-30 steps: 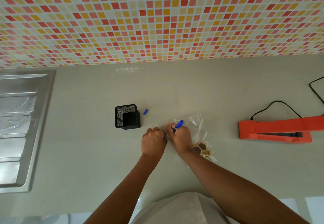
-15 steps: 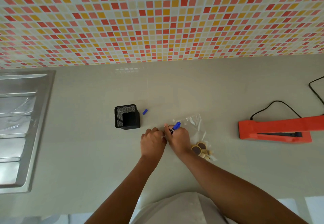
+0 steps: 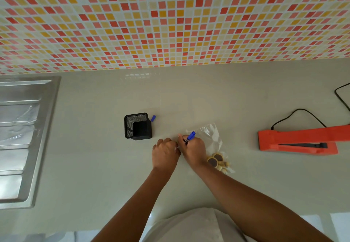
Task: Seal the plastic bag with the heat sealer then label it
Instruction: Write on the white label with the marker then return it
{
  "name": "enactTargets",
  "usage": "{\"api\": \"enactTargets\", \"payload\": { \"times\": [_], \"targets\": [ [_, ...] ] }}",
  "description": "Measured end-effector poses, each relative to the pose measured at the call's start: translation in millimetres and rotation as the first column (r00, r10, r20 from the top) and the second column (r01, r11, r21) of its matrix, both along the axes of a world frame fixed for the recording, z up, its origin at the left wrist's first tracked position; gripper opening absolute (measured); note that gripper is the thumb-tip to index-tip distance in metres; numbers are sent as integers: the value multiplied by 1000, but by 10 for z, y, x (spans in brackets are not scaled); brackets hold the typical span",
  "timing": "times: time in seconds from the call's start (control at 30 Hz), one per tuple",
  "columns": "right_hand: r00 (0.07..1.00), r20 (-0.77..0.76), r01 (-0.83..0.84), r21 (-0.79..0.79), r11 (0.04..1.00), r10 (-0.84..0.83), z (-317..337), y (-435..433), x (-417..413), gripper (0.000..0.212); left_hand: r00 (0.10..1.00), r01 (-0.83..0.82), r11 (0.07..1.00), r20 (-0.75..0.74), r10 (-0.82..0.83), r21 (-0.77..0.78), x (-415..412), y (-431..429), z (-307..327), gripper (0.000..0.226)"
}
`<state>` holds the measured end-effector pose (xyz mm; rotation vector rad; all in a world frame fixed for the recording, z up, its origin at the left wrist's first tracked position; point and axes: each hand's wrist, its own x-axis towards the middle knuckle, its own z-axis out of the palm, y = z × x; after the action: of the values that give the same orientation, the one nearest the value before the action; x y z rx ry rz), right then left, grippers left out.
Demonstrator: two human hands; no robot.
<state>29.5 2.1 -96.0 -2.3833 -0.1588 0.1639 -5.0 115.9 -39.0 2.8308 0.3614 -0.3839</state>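
Note:
A clear plastic bag (image 3: 212,135) lies flat on the counter, with several round biscuits (image 3: 217,161) at its near end. My right hand (image 3: 194,150) rests on the bag and grips a blue marker (image 3: 190,136), tip down at the bag's left edge. My left hand (image 3: 164,152) sits curled right beside it, knuckles up, pressing on the bag's left corner; its fingertips are hidden. The orange heat sealer (image 3: 299,140) lies shut on the counter to the right, apart from the bag.
A black mesh pen holder (image 3: 137,126) stands left of my hands, with the blue marker cap (image 3: 153,118) lying beside it. The sealer's black cord (image 3: 303,115) trails back right. A steel sink (image 3: 24,137) fills the left edge. A mosaic tiled wall backs the counter.
The marker has shifted slightly in my right hand, dipping left then back, as it moves over the bag. My left hand and the bag stay in place.

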Motion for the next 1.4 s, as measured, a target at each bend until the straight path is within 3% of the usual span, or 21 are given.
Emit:
{"api": "enactTargets", "payload": {
  "times": [0.37, 0.93, 1.4],
  "targets": [
    [999, 33, -6, 3, 1000, 6, 40, 16, -17, 62, 1000, -6, 1000, 15, 6, -19, -2, -4, 14, 22],
    [998, -63, 13, 34, 999, -11, 144, -31, -3, 49, 999, -28, 998, 19, 29, -47, -14, -3, 24, 11],
    [999, -53, 9, 44, 999, -7, 136, -37, -24, 53, 999, -41, 997, 5, 41, -58, -9, -20, 24, 13]
  ]
}}
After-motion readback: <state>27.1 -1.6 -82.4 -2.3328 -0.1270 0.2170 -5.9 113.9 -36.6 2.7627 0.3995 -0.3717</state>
